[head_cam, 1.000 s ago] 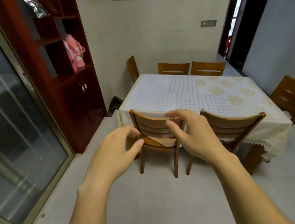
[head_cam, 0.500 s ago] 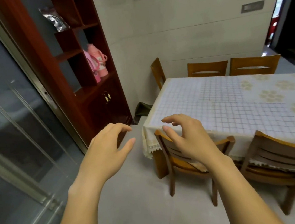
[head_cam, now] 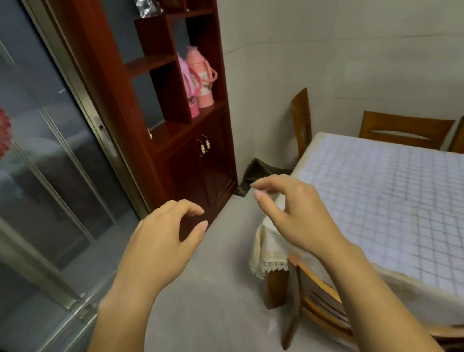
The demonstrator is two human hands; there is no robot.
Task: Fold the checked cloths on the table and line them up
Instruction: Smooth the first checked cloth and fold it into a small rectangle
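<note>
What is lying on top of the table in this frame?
Flat checked cloths lie on a cream tablecloth draped over the table. The tabletop itself is covered, and its right part is out of frame.

Two bare arms reach forward from the lower edge of the view, side by side and not touching. The bare left forearm (head_cam: 107,334) angles up toward the middle, ending in the left hand (head_cam: 160,242), its back turned up, fingers loosely curled downward, and the thumb (head_cam: 199,228) stretched out beneath them with a clear gap. It holds nothing. The bare right forearm (head_cam: 384,303) slants in from the lower right. The right hand (head_cam: 293,215) sits a little higher and further forward, fingers loosely bent, thumb tip (head_cam: 259,196) just below the index fingertip without meeting it, holding nothing.
</note>
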